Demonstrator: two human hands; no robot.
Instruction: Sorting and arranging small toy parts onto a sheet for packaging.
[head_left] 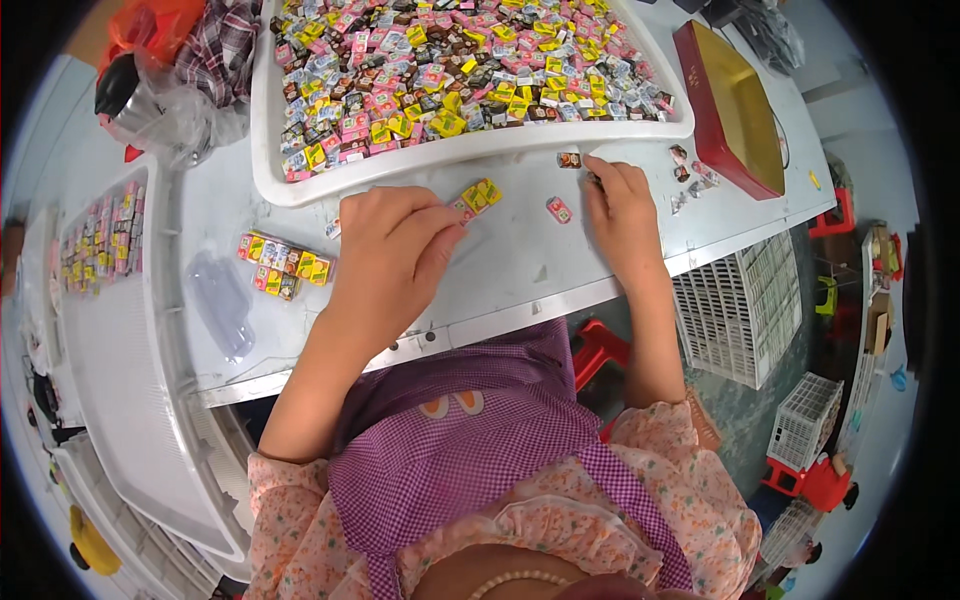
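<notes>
My left hand point(385, 245) is closed, its thumb and forefinger at the near end of a short row of small wrapped candies point(482, 196), yellow and pink. Another candy peeps out on the left of that hand, partly hidden. Farther right, my right hand point(625, 215) pinches a small dark candy, mostly covered by the fingertips. Just beyond those fingers lies a brown candy point(569, 160), and a single pink one point(558, 209) rests between my hands. At the left, a block of candies in rows point(285, 263) lies beside a clear plastic tray point(221, 305).
A white tub point(480, 150) heaped with loose candies fills the table's far side. A red box with a gold inside point(735, 105) stands at right, near several loose candies point(682, 172). White trays point(150, 400) are at left; a plastic crate point(740, 310) stands below the table's right edge.
</notes>
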